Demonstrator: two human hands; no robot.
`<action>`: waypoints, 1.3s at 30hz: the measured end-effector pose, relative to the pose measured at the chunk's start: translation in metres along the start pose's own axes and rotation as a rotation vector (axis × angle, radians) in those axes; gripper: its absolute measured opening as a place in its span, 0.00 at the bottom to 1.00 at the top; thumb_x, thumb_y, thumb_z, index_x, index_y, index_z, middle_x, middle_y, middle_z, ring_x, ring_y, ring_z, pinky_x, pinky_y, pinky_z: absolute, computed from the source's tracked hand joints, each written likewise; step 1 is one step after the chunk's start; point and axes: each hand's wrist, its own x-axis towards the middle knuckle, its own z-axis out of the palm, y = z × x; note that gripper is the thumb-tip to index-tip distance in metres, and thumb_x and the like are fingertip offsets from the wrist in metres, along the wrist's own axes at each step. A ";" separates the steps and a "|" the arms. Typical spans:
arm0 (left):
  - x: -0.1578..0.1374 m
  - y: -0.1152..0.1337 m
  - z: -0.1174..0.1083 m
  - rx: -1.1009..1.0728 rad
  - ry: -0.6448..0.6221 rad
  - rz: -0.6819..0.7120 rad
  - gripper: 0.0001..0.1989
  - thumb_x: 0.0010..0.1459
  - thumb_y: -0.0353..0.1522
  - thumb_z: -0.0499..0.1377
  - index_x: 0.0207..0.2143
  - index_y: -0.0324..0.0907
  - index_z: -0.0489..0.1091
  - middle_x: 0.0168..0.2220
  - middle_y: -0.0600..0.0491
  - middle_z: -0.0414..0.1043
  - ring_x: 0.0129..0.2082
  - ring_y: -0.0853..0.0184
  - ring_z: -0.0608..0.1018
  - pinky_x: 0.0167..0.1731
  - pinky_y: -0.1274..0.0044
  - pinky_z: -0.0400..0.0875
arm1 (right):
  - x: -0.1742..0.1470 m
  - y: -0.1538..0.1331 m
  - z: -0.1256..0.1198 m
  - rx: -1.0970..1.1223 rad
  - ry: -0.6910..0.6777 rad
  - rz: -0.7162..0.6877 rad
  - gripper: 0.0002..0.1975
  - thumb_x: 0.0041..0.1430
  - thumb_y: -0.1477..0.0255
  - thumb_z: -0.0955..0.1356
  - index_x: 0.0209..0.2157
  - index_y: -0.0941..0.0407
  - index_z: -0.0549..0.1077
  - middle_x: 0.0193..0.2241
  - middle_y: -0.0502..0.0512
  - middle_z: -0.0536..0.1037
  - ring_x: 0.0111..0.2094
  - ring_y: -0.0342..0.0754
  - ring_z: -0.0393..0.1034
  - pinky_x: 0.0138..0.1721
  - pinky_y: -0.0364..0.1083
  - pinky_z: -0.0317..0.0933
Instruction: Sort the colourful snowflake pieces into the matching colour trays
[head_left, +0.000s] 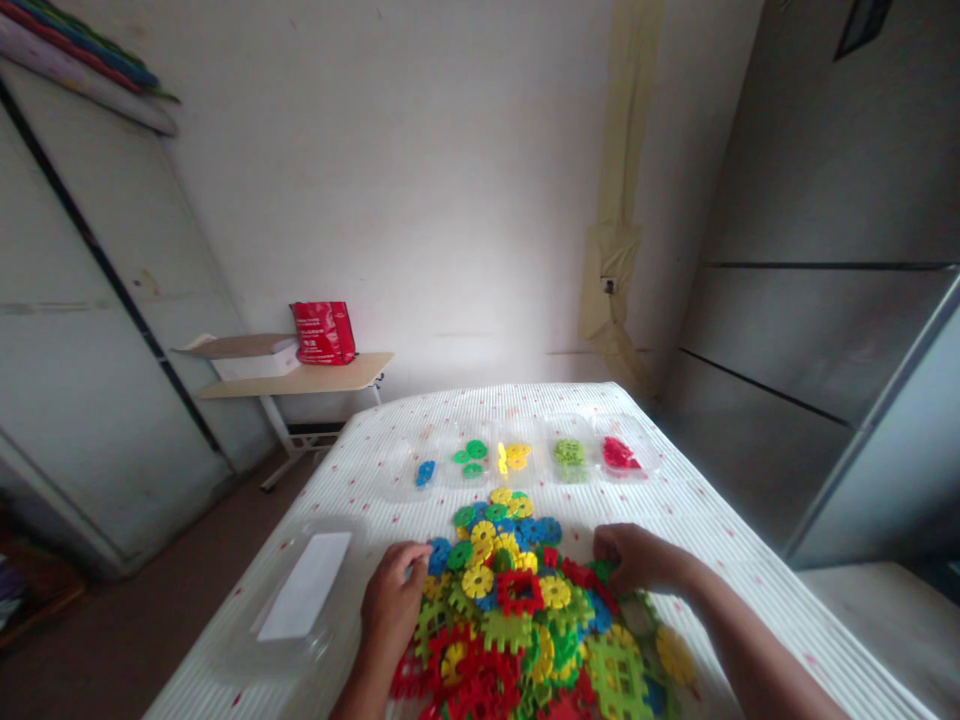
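A large heap of plastic building pieces [517,630] lies on the near part of the table, mixing red, green, yellow and blue. Round notched discs are mostly at its far side, square lattice pieces nearer. At the heap's left edge, my left hand [394,590] is closed, its fingertips at a blue notched disc [439,554]. My right hand [637,556] is curled at the right edge, above a green piece [602,570] and beside a red piece [581,575]. Its fingertips are partly hidden, so what it grips is unclear.
Beyond the heap stand clear trays in a row, with blue pieces [425,473], green discs [474,452], yellow discs [517,456], light green pieces [569,453] and red pieces [619,454]. A clear lid [311,645] with white paper [307,585] lies left on the tablecloth [375,440].
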 end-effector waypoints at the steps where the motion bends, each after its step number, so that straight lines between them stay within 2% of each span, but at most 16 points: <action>1: 0.000 0.000 0.000 0.000 0.000 0.001 0.13 0.51 0.37 0.51 0.29 0.43 0.73 0.34 0.50 0.75 0.37 0.63 0.76 0.41 0.72 0.70 | 0.000 0.000 0.000 0.000 0.000 0.004 0.14 0.33 0.74 0.71 0.29 0.57 0.70 0.28 0.48 0.72 0.28 0.42 0.60 0.24 0.39 0.48; 15: 0.000 0.002 0.000 -0.022 0.007 -0.004 0.12 0.50 0.37 0.51 0.29 0.44 0.73 0.33 0.51 0.75 0.37 0.63 0.76 0.41 0.72 0.70 | 0.001 0.001 0.000 0.014 0.011 -0.001 0.15 0.32 0.74 0.71 0.28 0.57 0.69 0.27 0.47 0.70 0.27 0.41 0.58 0.23 0.39 0.47; 21: 0.001 0.004 0.000 -0.017 0.008 -0.006 0.13 0.50 0.37 0.51 0.29 0.44 0.73 0.33 0.50 0.75 0.37 0.63 0.76 0.41 0.72 0.70 | 0.000 -0.002 -0.010 0.302 0.074 -0.050 0.09 0.36 0.78 0.66 0.26 0.57 0.68 0.22 0.46 0.67 0.25 0.40 0.58 0.24 0.38 0.50; 24: 0.001 0.005 -0.001 -0.021 0.006 0.002 0.12 0.50 0.38 0.51 0.28 0.44 0.73 0.32 0.51 0.75 0.36 0.63 0.76 0.40 0.72 0.70 | 0.001 -0.005 -0.012 0.508 0.083 -0.047 0.07 0.40 0.74 0.66 0.26 0.57 0.68 0.20 0.46 0.65 0.21 0.39 0.56 0.21 0.39 0.50; 27: 0.001 0.005 -0.001 -0.033 0.004 0.007 0.13 0.50 0.38 0.51 0.27 0.44 0.73 0.32 0.51 0.75 0.36 0.63 0.76 0.40 0.72 0.70 | 0.003 -0.007 -0.010 0.649 0.130 -0.054 0.08 0.42 0.69 0.67 0.26 0.57 0.66 0.19 0.45 0.65 0.19 0.39 0.56 0.20 0.40 0.52; 31: 0.001 0.005 0.000 -0.038 0.015 -0.001 0.12 0.50 0.37 0.51 0.28 0.44 0.73 0.32 0.51 0.75 0.36 0.63 0.76 0.40 0.72 0.70 | 0.007 -0.011 -0.006 0.717 0.169 -0.075 0.12 0.42 0.64 0.68 0.24 0.56 0.64 0.18 0.44 0.62 0.18 0.37 0.55 0.19 0.39 0.51; 34: 0.000 0.005 0.001 -0.037 0.024 0.002 0.11 0.50 0.36 0.51 0.28 0.44 0.73 0.32 0.51 0.75 0.36 0.64 0.76 0.40 0.72 0.70 | 0.011 -0.016 -0.003 0.766 0.148 -0.088 0.15 0.42 0.61 0.69 0.24 0.55 0.62 0.16 0.42 0.61 0.16 0.37 0.53 0.17 0.39 0.50; 39: -0.001 0.008 0.001 -0.037 0.025 -0.006 0.11 0.51 0.34 0.51 0.28 0.43 0.72 0.31 0.51 0.75 0.35 0.65 0.76 0.39 0.73 0.70 | 0.022 -0.033 -0.003 0.808 0.108 -0.132 0.15 0.42 0.65 0.69 0.24 0.55 0.59 0.15 0.40 0.61 0.14 0.36 0.53 0.16 0.39 0.47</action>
